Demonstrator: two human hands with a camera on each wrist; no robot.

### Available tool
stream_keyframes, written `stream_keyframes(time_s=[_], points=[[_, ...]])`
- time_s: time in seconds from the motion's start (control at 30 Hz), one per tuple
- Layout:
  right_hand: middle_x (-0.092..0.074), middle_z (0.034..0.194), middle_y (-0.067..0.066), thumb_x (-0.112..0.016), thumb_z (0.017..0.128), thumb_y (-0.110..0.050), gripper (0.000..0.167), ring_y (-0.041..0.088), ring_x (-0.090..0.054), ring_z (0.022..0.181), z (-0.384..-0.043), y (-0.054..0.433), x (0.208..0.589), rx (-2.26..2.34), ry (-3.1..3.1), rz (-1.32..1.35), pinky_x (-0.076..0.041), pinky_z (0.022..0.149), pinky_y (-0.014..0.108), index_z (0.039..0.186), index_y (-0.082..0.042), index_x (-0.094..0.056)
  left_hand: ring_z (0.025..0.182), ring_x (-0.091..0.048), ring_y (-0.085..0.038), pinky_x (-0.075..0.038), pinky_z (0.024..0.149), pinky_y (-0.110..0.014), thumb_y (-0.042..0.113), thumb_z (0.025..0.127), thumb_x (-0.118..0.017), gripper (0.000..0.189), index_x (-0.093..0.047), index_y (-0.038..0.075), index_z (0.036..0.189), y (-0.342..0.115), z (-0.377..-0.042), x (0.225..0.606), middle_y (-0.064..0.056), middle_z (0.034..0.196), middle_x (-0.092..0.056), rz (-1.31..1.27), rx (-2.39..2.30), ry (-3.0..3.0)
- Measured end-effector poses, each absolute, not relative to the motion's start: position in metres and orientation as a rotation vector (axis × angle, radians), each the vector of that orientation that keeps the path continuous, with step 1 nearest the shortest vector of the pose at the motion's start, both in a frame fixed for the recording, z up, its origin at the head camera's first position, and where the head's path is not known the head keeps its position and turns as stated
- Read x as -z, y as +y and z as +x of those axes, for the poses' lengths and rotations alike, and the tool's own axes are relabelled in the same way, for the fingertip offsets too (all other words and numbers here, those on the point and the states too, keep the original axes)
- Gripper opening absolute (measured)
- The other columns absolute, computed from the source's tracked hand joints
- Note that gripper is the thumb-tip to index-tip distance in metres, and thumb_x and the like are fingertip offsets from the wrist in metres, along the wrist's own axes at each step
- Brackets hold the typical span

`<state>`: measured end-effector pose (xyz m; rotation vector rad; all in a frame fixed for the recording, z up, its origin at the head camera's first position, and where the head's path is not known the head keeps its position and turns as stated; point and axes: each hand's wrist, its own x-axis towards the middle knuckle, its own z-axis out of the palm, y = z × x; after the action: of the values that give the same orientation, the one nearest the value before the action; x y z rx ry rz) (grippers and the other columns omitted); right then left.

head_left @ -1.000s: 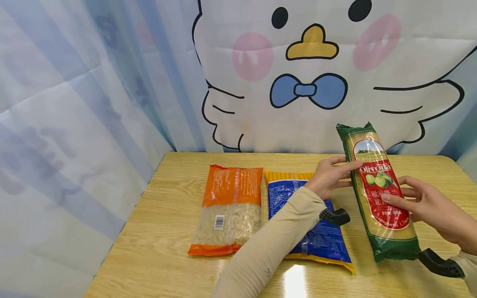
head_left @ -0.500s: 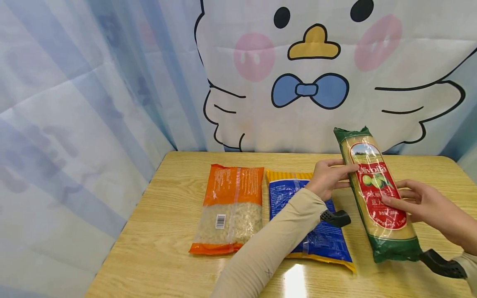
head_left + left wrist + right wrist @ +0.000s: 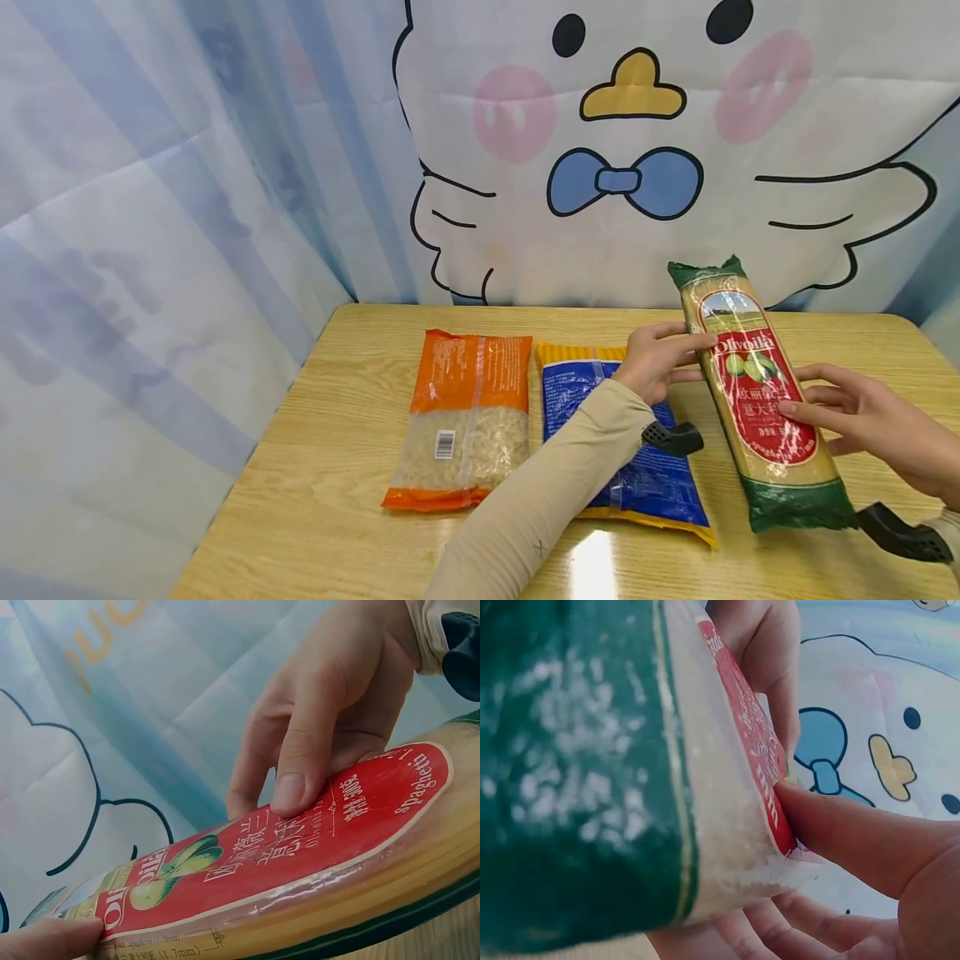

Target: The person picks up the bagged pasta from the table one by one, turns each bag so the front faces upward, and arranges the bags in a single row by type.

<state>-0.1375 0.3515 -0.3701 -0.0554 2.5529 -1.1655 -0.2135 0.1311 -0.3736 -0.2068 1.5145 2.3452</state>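
Note:
A pack of spaghetti (image 3: 761,400), clear with green ends and a red label, is held tilted above the right side of the table, label up. My left hand (image 3: 654,364) grips its left edge near the top of the label, thumb on the front. On the opposite edge, lower down, my right hand (image 3: 870,417) holds it with the thumb over the label. The left wrist view shows the right thumb (image 3: 300,765) lying on the red print. Fingers (image 3: 780,930) of the right hand curl beneath the pack in the right wrist view.
On the wooden table (image 3: 322,450) lie an orange bag (image 3: 468,375) with pale flaky contents and a blue and yellow bag (image 3: 577,392), side by side. My left forearm sleeve (image 3: 540,492) partly covers the blue one. A cartoon-printed curtain (image 3: 517,242) hangs behind the table.
The top end of the spaghetti pack has swung slightly left and down, turning the label to face the camera more. Both hands keep their hold; the bags on the table have stayed put.

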Motion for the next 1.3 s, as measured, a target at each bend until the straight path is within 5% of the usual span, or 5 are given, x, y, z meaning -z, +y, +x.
stream_keyframes(time_s=[0.17,0.4,0.53,0.7,1.3], points=[[-0.056,0.124,0.033,-0.051,0.104,-0.037,0.074,0.025,-0.068,0.091,-0.145,0.362,0.381,1.199,2.528,-0.035,-0.06,0.074,0.048,0.148,0.01,-0.015,0.088,-0.073,-0.037,-0.059,0.076,-0.054,0.005,0.083,-0.079,0.02,-0.071,0.012,0.1,0.134,-0.212,0.374,-0.014,0.086,-0.072,-0.272,-2.323,1.542],[-0.068,0.108,0.004,-0.052,0.104,-0.036,0.058,0.021,-0.068,0.087,-0.144,0.367,0.379,1.181,2.51,-0.057,-0.06,0.071,0.043,0.146,-0.003,-0.029,0.086,-0.073,-0.038,-0.059,0.075,-0.052,0.003,0.083,-0.079,0.019,-0.07,0.01,0.098,0.137,-0.21,0.376,-0.014,0.083,-0.072,-0.267,-2.302,1.59],[-0.065,0.114,0.02,-0.051,0.104,-0.037,0.073,0.021,-0.068,0.089,-0.141,0.363,0.375,1.146,2.518,-0.032,-0.059,0.074,0.045,0.145,0.014,-0.019,0.084,-0.073,-0.039,-0.059,0.074,-0.052,0.0,0.083,-0.078,0.018,-0.069,0.009,0.096,0.14,-0.21,0.378,-0.015,0.082,-0.071,-0.251,-2.312,1.6],[-0.063,0.117,0.027,-0.049,0.105,-0.036,0.073,0.024,-0.067,0.092,-0.138,0.358,0.369,1.101,2.516,-0.012,-0.06,0.076,0.045,0.144,0.017,-0.017,0.082,-0.073,-0.04,-0.06,0.072,-0.051,-0.004,0.082,-0.077,0.02,-0.067,0.008,0.095,0.146,-0.209,0.38,-0.016,0.079,-0.071,-0.271,-2.322,1.622],[-0.065,0.112,0.022,-0.047,0.105,-0.04,0.072,0.024,-0.067,0.091,-0.138,0.37,0.39,1.1,2.42,0.059,-0.06,0.076,0.044,0.14,0.017,-0.021,0.084,-0.073,-0.039,-0.059,0.074,-0.047,0.0,0.089,-0.071,0.018,-0.066,0.007,0.105,0.158,-0.203,0.396,-0.015,0.082,-0.069,-0.331,-2.151,1.704]])
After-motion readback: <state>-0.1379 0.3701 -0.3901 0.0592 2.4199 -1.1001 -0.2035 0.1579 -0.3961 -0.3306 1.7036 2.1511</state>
